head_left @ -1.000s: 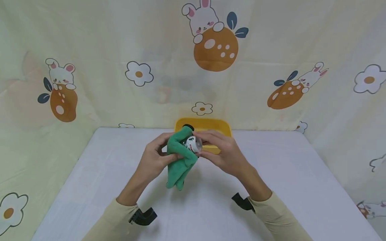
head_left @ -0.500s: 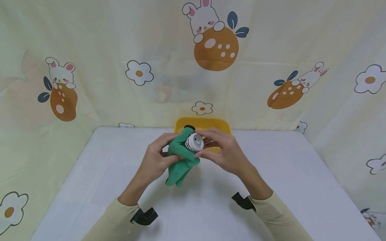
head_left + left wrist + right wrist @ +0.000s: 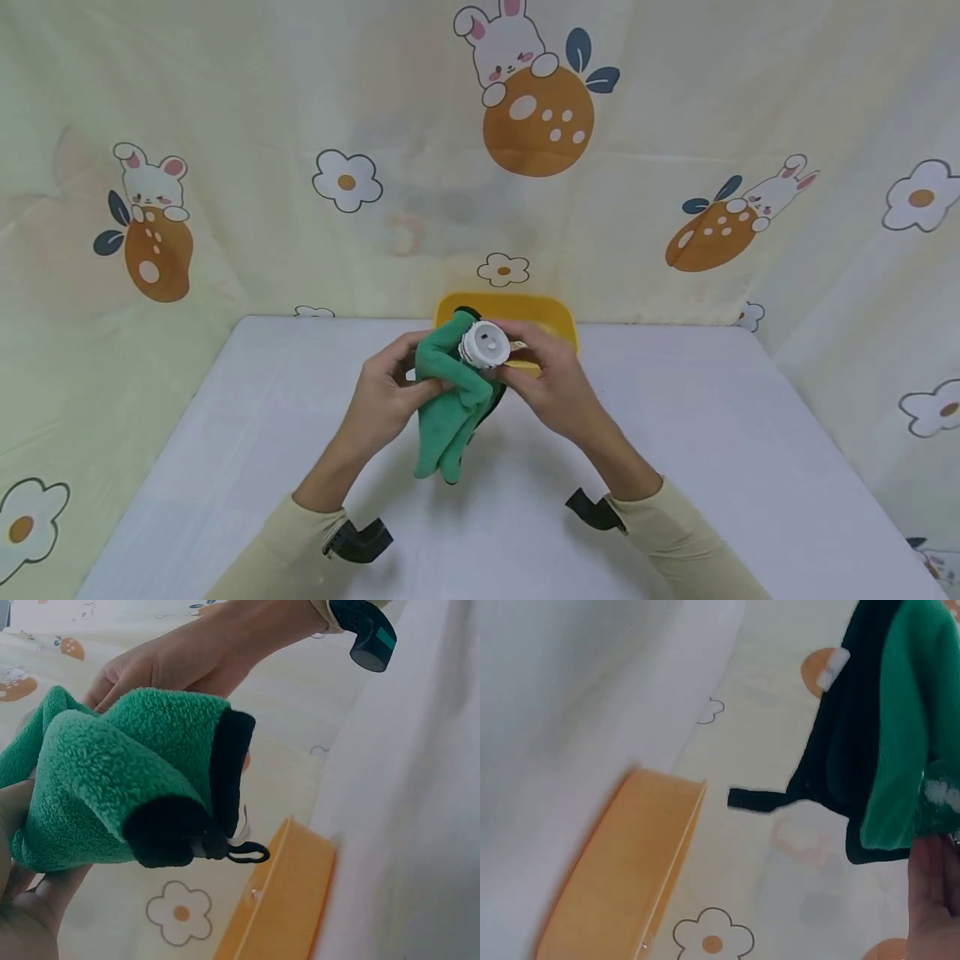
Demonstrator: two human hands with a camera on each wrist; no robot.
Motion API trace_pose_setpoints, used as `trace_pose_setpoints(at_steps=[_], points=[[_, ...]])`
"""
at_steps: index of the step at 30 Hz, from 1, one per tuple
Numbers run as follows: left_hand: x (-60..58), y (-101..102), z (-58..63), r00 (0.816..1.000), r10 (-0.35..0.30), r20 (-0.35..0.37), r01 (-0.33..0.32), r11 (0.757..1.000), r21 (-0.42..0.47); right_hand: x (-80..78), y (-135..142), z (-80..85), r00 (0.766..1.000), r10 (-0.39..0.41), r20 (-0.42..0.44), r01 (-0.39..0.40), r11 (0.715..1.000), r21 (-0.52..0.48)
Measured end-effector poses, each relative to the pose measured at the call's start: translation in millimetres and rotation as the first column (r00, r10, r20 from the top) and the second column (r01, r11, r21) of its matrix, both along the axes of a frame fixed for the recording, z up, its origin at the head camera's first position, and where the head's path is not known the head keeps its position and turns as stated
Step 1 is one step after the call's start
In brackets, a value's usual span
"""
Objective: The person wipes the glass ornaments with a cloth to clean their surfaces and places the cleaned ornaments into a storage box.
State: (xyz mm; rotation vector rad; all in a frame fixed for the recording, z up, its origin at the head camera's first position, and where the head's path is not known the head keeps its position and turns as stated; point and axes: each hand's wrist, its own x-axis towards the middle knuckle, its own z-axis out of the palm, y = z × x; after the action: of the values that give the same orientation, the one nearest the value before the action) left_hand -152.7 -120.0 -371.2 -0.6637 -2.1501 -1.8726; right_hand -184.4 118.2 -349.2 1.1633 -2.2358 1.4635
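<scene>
A small white-and-green can is tilted so its round white end faces the head camera. My right hand holds it from the right side, fingers curled round it. A plush green cloth with black edging lies against the can's left side, its lower corners hanging down. My left hand grips this cloth, thumb in front. In the left wrist view the green cloth covers the can, and a black hanging loop sticks out. The right wrist view shows a green side of the can beside the cloth.
A yellow tray stands behind the hands at the table's back edge. The table has a white cover. Behind it hangs a curtain with rabbits and flowers. Black camera mounts sit at both wrists.
The can has turned, its end swinging from facing right to facing the head camera, and sits slightly higher. The right hand has shifted with it. The left hand keeps its grip on the cloth.
</scene>
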Motion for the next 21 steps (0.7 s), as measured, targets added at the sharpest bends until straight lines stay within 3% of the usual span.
trace_pose_setpoints(at_steps=[6, 13, 21], points=[[1.6, 2, 0.4, 1.0, 0.024, 0.009, -0.025, 0.999, 0.023, 1.3, -3, 0.9, 0.996, 0.072, -0.054, -0.065, 0.991, 0.121], [0.8, 0, -0.8, 0.999, 0.018, 0.031, -0.018, 1.0, -0.003, 1.8, 0, -0.7, 0.994, 0.036, -0.105, -0.02, 0.989, 0.146], [-1.6, -15, 2.9, 0.997, 0.073, -0.005, -0.072, 0.994, 0.087, 4.1, 9, 11.5, 0.984, -0.029, -0.178, 0.055, 0.988, 0.141]])
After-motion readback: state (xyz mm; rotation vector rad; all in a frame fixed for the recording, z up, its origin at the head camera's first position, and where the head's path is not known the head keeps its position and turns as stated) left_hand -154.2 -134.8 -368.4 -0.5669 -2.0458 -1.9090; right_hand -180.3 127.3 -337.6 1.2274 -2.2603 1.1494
